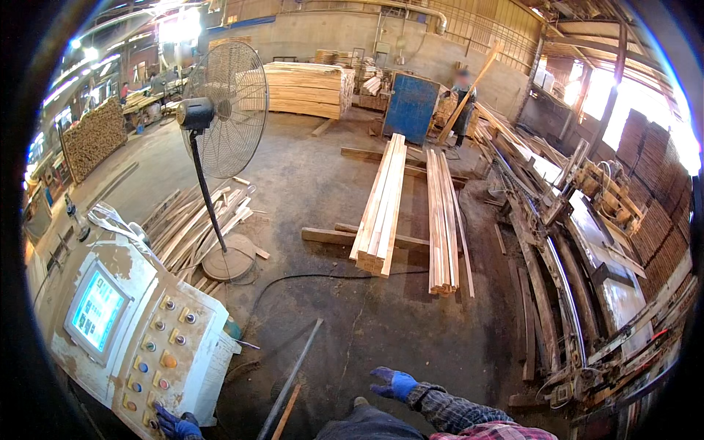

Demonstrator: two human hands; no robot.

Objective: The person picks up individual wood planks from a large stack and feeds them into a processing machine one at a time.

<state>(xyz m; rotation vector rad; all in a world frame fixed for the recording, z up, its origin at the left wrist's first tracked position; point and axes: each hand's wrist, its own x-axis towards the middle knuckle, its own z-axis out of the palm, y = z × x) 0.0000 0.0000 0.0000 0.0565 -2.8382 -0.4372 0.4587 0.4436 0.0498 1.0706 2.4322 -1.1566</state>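
My left hand (177,424), in a blue glove, lies at the lower edge of a worn control console (192,367). Its fingers stretch over the button panel, close beside a round knob (152,423); whether they press it I cannot tell. On the console are several coloured buttons and a lit screen (97,311). My right hand (396,383), also in a blue glove, hangs over the concrete floor with its fingers apart and nothing in them. Ahead, two stacks of long boards, a left one (381,213) and a right one (442,227), rest on wooden crossbeams (326,236).
A pedestal fan (213,117) stands ahead left beside loose wood strips (172,227). A metal bar (297,370) and a black cable (315,276) cross the floor. Long machinery (557,293) runs along the right. Another person (461,110) holds a board near a blue panel (408,108).
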